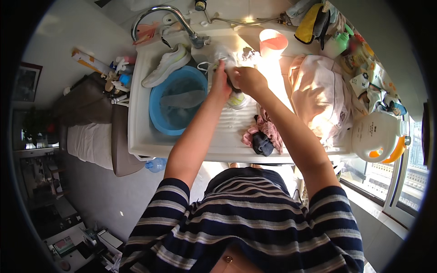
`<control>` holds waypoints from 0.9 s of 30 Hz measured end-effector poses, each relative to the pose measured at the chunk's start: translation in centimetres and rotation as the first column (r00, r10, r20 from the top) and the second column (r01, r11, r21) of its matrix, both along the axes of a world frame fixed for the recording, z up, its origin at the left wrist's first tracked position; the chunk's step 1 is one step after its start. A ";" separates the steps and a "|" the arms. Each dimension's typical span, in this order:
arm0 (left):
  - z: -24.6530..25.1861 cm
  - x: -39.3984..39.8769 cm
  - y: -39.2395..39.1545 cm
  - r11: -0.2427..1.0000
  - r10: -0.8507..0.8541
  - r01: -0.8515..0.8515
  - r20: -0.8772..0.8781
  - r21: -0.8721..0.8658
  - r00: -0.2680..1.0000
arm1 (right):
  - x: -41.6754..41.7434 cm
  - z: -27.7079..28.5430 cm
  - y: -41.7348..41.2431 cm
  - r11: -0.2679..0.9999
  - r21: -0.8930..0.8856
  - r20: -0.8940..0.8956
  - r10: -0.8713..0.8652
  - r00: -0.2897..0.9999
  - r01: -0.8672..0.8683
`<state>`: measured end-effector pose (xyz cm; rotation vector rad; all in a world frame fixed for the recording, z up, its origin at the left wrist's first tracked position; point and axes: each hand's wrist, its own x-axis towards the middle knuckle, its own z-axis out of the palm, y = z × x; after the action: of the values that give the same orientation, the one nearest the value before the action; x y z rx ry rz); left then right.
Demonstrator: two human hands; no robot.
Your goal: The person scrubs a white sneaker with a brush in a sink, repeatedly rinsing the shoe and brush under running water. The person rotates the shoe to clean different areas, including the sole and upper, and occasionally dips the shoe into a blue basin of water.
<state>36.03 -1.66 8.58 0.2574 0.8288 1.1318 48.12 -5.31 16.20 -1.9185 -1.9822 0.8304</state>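
Over the ribbed washboard (235, 120) of the white laundry sink, both my hands are on a white sneaker (237, 101) with pale yellow-green marks on its heel. Along its left side, my left hand (221, 81) grips the shoe. My right hand (252, 81) curls its fingers at the shoe's upper near the opening; what lies under those fingers is hidden. A second white sneaker (167, 65) leans on the rim of a blue basin (153, 114). Inside the basin, a pale sole-shaped piece, perhaps an insole (182, 99), lies in cloudy water.
A chrome faucet (177, 15) arches behind the basin. Pink and dark cloths (263, 136) lie near the front edge. At right are a pale garment heap (317, 95), a white jug (375, 134) and a green pump bottle (338, 44). A pink-and-white cup (273, 42) stands behind my right hand.
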 end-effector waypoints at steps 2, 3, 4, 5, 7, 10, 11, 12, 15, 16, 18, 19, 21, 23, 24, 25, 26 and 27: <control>0.5 0.6 0.1 0.998 -0.028 0.027 0.022 0.054 0.999 | 0.5 -1.0 0.0 0.997 0.066 -0.031 -0.032 0.999 0.034; 0.8 0.9 0.0 0.998 -0.052 0.052 -0.002 0.040 0.999 | 1.0 -1.2 -0.3 0.994 0.089 -0.056 -0.052 0.997 0.057; 1.1 1.1 -0.4 0.995 -0.097 0.097 0.006 0.013 0.995 | 1.6 -1.3 -0.6 0.990 0.111 -0.081 -0.073 0.994 0.082; 1.3 1.3 -0.8 0.990 -0.142 0.143 0.015 -0.015 0.990 | 2.5 -1.6 -1.7 0.997 0.079 -0.047 -0.010 0.999 0.013; 0.7 0.7 -0.2 0.991 -0.112 0.112 0.003 -0.075 0.994 | 3.1 -0.1 -4.8 0.988 0.030 0.001 0.152 0.988 -0.152; -1.0 1.5 0.2 0.999 0.013 -0.013 -0.010 0.033 1.000 | 1.8 1.3 -4.0 0.997 -0.042 0.034 0.066 0.997 -0.064; 0.6 2.2 -0.1 0.993 0.040 -0.041 0.012 0.108 0.999 | 1.3 2.1 -2.2 0.995 -0.099 0.069 0.031 0.997 -0.024; 0.3 1.9 0.3 0.997 0.015 -0.017 0.024 0.074 1.000 | 0.6 1.0 -0.5 1.000 -0.013 0.119 0.021 0.993 -0.020; -1.3 0.6 1.9 0.991 0.004 -0.018 0.107 0.131 0.994 | -1.4 0.0 3.3 0.993 0.095 0.128 -0.079 0.989 0.067; -1.3 0.7 1.7 0.994 0.027 -0.039 0.114 0.107 0.993 | -1.3 -0.1 3.3 0.993 0.090 0.121 -0.082 0.989 0.071; -0.5 0.8 0.4 0.996 0.074 -0.081 0.125 0.045 0.989 | -0.3 0.1 0.4 0.995 0.098 0.136 0.022 0.991 -0.035; 0.7 1.0 -0.1 0.997 0.066 -0.070 0.150 0.021 0.986 | 0.2 0.6 -1.2 0.991 0.104 0.145 0.072 0.987 -0.088; 1.3 1.5 -0.8 0.993 0.113 -0.114 0.074 0.003 0.991 | 1.2 0.5 -2.7 0.993 0.058 0.159 0.093 0.983 -0.104; 0.4 1.8 0.1 0.983 0.159 -0.170 0.144 0.073 0.977 | 0.4 0.2 -1.9 0.992 0.038 0.245 0.109 0.963 -0.122; -0.7 2.3 0.6 0.976 0.172 -0.192 0.182 0.100 0.968 | -0.9 -0.3 0.0 0.991 0.037 0.326 0.107 0.939 -0.126; -3.6 0.7 1.4 0.958 0.147 -0.176 0.138 0.227 0.979 | -2.4 -0.1 1.6 0.987 0.049 0.394 0.120 0.911 -0.152; -4.0 0.8 1.8 0.958 0.107 -0.160 0.222 0.236 0.969 | -2.8 -0.5 2.9 0.991 0.098 0.324 0.059 0.944 -0.096; -3.9 1.1 2.0 0.959 0.055 -0.135 0.305 0.249 0.951 | -2.8 -0.6 4.0 0.989 0.145 0.250 -0.012 0.968 -0.025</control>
<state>37.14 0.31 4.72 0.2647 0.4258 1.3380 45.28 -1.36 15.61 -2.0137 -2.1247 0.4442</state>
